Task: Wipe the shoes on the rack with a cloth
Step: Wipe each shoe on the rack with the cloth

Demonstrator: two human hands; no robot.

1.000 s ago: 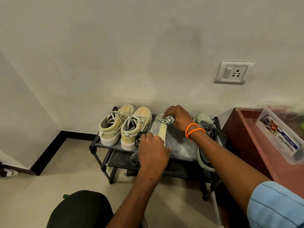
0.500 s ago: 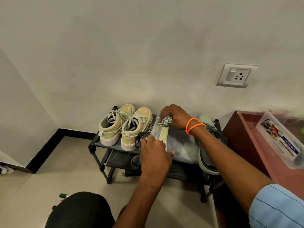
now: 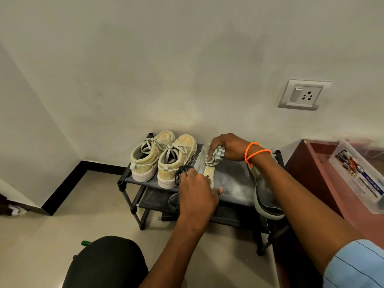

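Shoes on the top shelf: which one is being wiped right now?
The grey shoe in the middle of the rack. The right hand presses the cloth on it while the left hand steadies it. The two tan sneakers stand untouched.

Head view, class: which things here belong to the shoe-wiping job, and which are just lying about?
Part of the job:
cloth in right hand
grey shoe held by left hand
beige shoes
rack

Lying about:
wall socket
plastic box
green bottle
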